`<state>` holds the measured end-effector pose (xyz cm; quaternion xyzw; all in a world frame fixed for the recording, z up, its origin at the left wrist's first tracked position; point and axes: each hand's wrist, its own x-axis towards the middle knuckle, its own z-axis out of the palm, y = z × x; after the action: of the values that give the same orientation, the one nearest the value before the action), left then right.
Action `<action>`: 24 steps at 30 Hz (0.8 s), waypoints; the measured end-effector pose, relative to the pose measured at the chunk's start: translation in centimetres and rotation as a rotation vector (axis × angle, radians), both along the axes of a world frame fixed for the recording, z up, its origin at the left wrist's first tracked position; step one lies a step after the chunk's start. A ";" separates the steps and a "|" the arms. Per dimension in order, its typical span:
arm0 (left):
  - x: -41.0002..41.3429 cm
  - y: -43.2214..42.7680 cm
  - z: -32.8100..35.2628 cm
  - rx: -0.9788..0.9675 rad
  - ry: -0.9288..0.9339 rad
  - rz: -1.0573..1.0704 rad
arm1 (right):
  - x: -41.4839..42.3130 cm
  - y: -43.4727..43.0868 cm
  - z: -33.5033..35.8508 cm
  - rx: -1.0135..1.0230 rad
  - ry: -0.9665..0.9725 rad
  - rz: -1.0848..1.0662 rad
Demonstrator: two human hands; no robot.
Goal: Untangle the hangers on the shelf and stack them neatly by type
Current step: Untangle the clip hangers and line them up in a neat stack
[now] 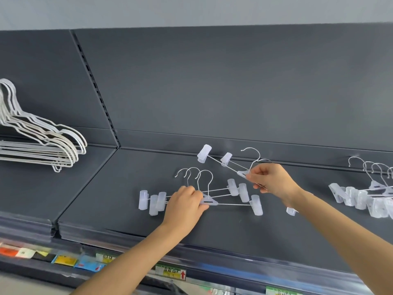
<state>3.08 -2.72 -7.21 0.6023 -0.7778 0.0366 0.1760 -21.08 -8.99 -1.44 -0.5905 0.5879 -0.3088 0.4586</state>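
Note:
Three clear clip hangers with metal hooks lie overlapped in the middle of the dark shelf. My left hand grips them at their centre pieces. My right hand pinches the centre of another clip hanger, tilted, its clips raised toward the back wall. A second hanger lies close behind it; I cannot tell whether they are hooked together. One clip shows below my right wrist.
A stack of white wire hangers lies at the far left on the neighbouring shelf panel. A pile of clip hangers sits at the right edge. Price tags run along the shelf's front rail.

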 end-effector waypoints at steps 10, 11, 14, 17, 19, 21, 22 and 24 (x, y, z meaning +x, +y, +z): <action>-0.2 0.3 -0.1 0.002 -0.141 -0.085 | 0.6 0.2 -0.2 -0.006 -0.009 0.017; -0.2 0.4 -0.2 0.017 -0.169 -0.076 | 0.6 0.1 -0.2 -0.004 -0.010 0.018; -0.1 0.2 -0.8 0.030 -0.228 -0.071 | 0.6 0.1 -0.2 0.001 -0.011 0.029; 0.0 -0.1 -1.0 0.030 -0.168 -0.062 | 0.7 0.2 -0.2 0.003 -0.009 0.054; 0.3 0.1 -0.2 0.039 -0.051 -0.055 | 0.6 0.4 -0.3 0.006 -0.013 0.084; 1.1 0.3 0.5 0.090 0.044 -0.042 | 0.5 0.6 -0.5 -0.007 0.000 0.128; 1.8 0.5 0.8 0.088 0.068 -0.060 | 0.5 0.8 -0.6 -0.019 0.020 0.152; 3.5 0.9 1.1 0.070 0.119 -0.080 | 0.6 1.2 -0.8 -0.062 0.079 0.190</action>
<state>6.53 -1.84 -6.15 0.5777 -0.7902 -0.0336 0.2020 -20.50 -7.84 -2.20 -0.6692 0.5369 -0.2585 0.4440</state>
